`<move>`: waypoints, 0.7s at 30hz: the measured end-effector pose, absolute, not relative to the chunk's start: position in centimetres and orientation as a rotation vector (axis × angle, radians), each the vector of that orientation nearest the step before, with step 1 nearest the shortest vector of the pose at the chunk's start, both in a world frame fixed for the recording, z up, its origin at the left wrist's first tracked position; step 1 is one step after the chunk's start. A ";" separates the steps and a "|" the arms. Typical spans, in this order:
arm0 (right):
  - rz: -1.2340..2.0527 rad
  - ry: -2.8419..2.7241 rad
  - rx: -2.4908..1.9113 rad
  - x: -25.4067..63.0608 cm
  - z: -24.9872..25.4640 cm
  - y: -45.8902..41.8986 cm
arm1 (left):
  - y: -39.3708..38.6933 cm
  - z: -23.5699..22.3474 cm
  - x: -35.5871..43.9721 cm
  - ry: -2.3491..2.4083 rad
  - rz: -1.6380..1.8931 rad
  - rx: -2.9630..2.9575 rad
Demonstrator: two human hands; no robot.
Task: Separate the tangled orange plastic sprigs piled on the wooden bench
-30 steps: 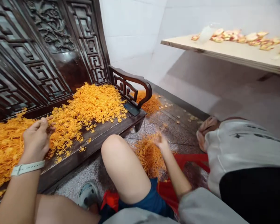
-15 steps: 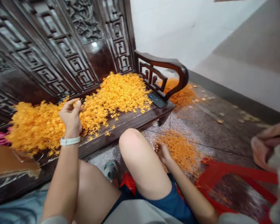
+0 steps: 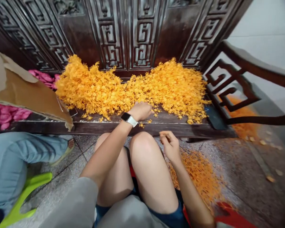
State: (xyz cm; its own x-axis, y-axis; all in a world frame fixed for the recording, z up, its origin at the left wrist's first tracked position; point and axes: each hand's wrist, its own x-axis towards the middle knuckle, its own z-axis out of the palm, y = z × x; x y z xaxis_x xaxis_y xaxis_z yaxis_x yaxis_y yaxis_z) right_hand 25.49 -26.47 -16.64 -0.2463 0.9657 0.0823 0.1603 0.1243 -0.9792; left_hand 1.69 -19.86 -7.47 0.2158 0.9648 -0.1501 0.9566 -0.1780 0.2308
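Note:
My left hand point(image 3: 141, 110), with a white-strapped watch at the wrist, is at the front of a long heap of yellow-orange artificial flowers point(image 3: 92, 88) on a dark wooden bench point(image 3: 104, 126). Its fingers are curled and partly hidden behind the back of the hand; what they hold, if anything, cannot be seen. Beside my right knee, just in front of the bench edge, my right hand point(image 3: 172, 145) has its fingers bent together. Something orange-brown shows at their tips, too small to name. A few loose flowers point(image 3: 142, 125) lie near my left hand.
A torn cardboard box point(image 3: 30, 91) and pink petals point(image 3: 8, 115) occupy the bench's left end. A phone point(image 3: 216, 117) lies by the armrest point(image 3: 249, 69). Orange stems point(image 3: 199, 174) litter the floor. A person's jeans-clad leg point(image 3: 38, 148) and a green stool point(image 3: 23, 199) are at left.
The view has swung left, bringing the box and the other person's leg into sight. My left hand has gone from a raised pinch to low over the bench front; my right hand has come up beside the knee.

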 end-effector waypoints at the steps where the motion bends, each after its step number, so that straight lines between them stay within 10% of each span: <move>1: 1.215 -1.710 -1.058 24.0 -15.7 -25.6 | -19.9 -7.4 1.6 1.833 0.023 2.202; 10: 0.381 -2.476 -1.093 11.1 -13.2 -12.2 | -18.6 -10.1 -6.8 2.515 0.568 1.769; 21: 0.155 -2.409 -1.304 14.8 -12.0 -2.3 | -18.4 -13.5 -8.4 2.531 0.642 1.579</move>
State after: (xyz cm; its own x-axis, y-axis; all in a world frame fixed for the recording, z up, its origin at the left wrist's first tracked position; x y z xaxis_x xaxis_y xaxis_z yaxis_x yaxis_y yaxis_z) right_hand 14.83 -2.32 -12.02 -0.4878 0.8239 0.2884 0.7803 0.5597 -0.2791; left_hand -8.42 -18.44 -13.52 -0.4614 0.8756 0.1429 0.8379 0.3772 0.3945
